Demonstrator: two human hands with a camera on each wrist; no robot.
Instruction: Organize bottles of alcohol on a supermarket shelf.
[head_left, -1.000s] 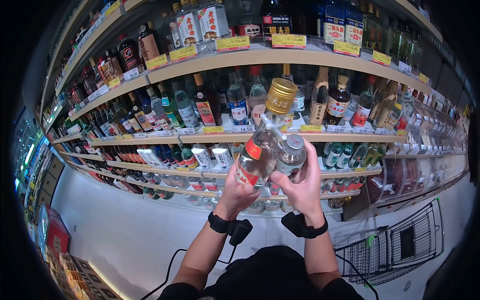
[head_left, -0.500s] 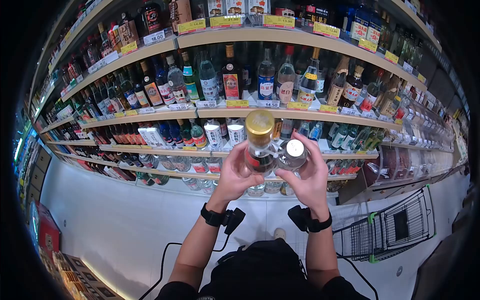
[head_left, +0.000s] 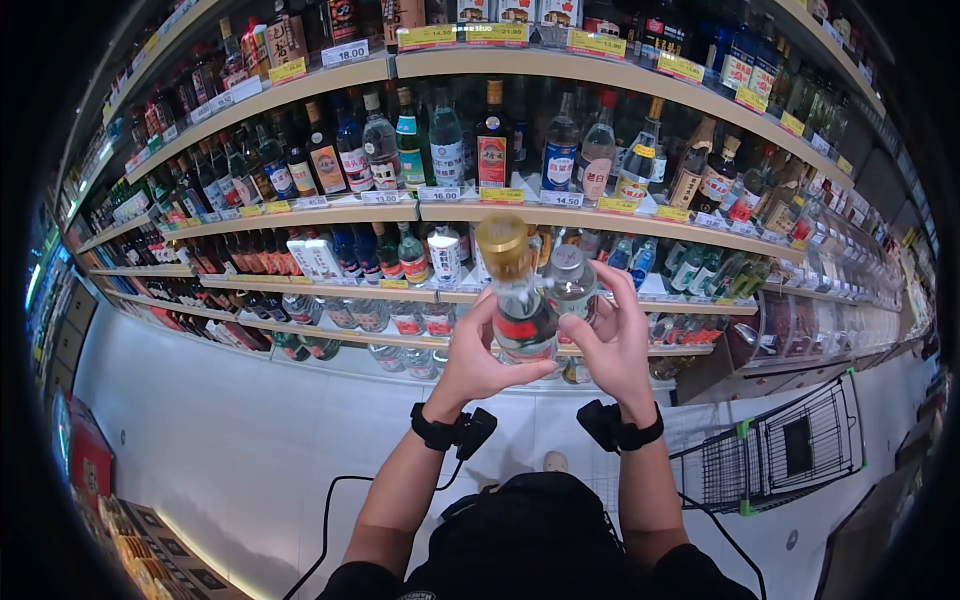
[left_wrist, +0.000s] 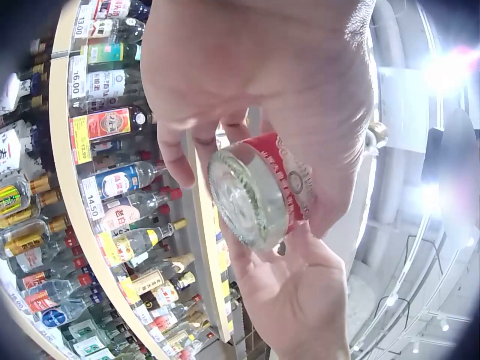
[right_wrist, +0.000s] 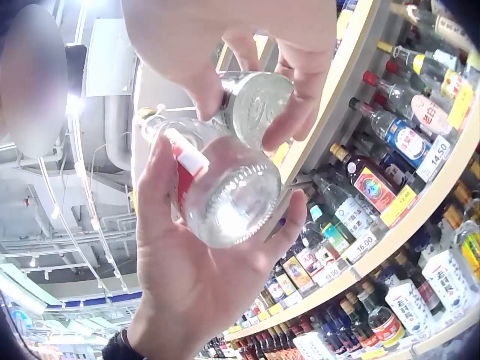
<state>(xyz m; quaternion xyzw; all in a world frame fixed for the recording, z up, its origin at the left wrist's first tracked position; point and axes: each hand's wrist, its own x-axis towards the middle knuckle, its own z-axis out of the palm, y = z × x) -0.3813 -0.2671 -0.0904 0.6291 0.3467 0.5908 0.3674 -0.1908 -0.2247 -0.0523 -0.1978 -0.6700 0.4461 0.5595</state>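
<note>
Both hands are raised in front of the shelves, each with a clear glass liquor bottle. My left hand [head_left: 475, 365] grips the larger bottle [head_left: 525, 328], which has a gold cap [head_left: 503, 240] and a red-and-white label. In my right hand [head_left: 618, 345] is a smaller clear bottle [head_left: 572, 287] with a grey cap, pinched between thumb and fingers. The two bottles stand side by side, caps up. From below, the right wrist view shows the ridged base of the larger bottle [right_wrist: 231, 199] beside the smaller bottle [right_wrist: 259, 106].
Long curved shelves [head_left: 600, 218] full of liquor bottles and price tags run across the front. Clear bulk bins [head_left: 800, 330] adjoin them at right. A wire shopping cart [head_left: 790, 450] stands on the floor to the right, and boxed goods [head_left: 90, 455] lie at far left.
Both bottles have come lower and swung more upright, moving slightly left in the head view. The head view has tilted downward and turned, so the shelves have shifted. Each hand still holds its bottle.
</note>
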